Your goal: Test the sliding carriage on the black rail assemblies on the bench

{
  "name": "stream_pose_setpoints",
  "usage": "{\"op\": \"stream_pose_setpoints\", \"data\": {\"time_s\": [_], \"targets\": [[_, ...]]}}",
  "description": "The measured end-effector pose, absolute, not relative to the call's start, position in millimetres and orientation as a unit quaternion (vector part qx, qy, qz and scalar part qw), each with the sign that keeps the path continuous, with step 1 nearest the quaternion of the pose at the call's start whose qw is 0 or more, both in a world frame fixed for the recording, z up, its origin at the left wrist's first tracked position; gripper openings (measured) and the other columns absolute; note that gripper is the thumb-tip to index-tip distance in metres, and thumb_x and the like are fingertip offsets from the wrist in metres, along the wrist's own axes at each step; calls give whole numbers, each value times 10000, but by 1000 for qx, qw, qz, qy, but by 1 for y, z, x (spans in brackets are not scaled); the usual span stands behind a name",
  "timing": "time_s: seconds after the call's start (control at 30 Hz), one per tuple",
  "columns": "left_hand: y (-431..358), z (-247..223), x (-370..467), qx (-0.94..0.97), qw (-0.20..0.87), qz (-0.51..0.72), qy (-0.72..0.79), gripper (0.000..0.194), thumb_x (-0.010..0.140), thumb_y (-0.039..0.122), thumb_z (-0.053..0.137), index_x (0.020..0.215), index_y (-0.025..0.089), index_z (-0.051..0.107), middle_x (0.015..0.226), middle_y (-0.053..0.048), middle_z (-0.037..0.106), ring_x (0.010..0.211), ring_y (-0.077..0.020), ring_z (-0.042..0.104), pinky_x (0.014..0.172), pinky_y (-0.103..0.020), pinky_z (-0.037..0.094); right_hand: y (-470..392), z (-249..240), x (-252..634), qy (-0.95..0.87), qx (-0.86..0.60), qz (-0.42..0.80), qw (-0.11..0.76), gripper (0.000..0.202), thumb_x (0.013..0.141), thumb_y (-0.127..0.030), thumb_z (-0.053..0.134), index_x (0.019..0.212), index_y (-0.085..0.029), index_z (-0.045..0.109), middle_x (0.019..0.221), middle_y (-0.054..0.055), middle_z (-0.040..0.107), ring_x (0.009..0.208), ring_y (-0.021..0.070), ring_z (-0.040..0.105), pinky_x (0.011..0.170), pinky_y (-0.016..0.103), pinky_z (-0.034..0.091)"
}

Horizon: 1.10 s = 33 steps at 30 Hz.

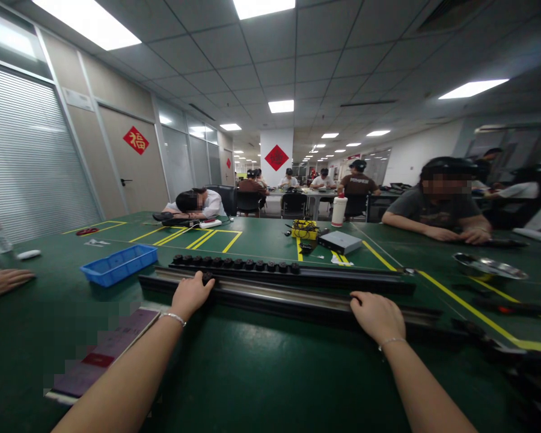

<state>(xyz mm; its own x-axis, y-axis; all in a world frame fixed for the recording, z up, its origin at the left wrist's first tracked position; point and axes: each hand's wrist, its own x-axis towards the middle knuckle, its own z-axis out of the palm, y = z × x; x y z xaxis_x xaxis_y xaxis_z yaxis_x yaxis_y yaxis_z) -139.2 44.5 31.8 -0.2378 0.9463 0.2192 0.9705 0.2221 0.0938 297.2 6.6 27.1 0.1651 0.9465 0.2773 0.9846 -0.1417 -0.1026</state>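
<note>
A long black rail (288,294) with a shiny metal channel lies across the green table in front of me. Near its left end, my left hand (192,296) is closed, its fingertips pinching a small black knob-like piece (207,278) at the channel. Farther right, my right hand (381,314) grips the near edge of the same rail, fingers curled over it. Just behind lies a second black rail (351,278). A row of several small black round pieces (238,264) stands along its left part.
A blue tray (117,267) sits left of the rails. Nearer me lies a purple book (108,355). Behind are a grey box (340,242), a yellow object (305,229) and a white cup (338,210). A metal dish (489,266) stands right. Other people sit around; another person's hand (6,282) rests left.
</note>
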Motion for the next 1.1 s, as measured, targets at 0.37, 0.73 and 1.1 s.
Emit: {"op": "stream_pose_setpoints", "data": {"time_s": [0.37, 0.73, 1.1], "targets": [[42, 12, -125, -582, 119, -172, -786, 478, 836, 444, 303, 990, 87, 581, 1061, -205, 626, 1083, -319, 528, 954, -417, 336, 8, 26, 299, -642, -753, -68, 130, 438, 821, -330, 315, 1061, -236, 669, 1134, 40, 648, 1041, 209, 560, 903, 359, 358], [43, 1, -123, -565, 96, -208, -793, 531, 832, 462, 287, 1094, 98, 571, 1146, -179, 591, 1178, -297, 443, 942, -402, 379, 5, 31, 297, -642, -754, -68, 125, 430, 820, -318, 317, 1051, -231, 669, 1131, 43, 651, 1031, 204, 567, 901, 353, 362], [40, 3, -117, -573, 96, -202, -789, 503, 834, 471, 307, 1065, 123, 588, 1180, -179, 582, 1221, -321, 390, 996, -506, 294, 5, 31, 297, -644, -752, -68, 124, 438, 822, -328, 310, 1050, -229, 671, 1119, 41, 656, 1015, 207, 578, 886, 353, 376]]}}
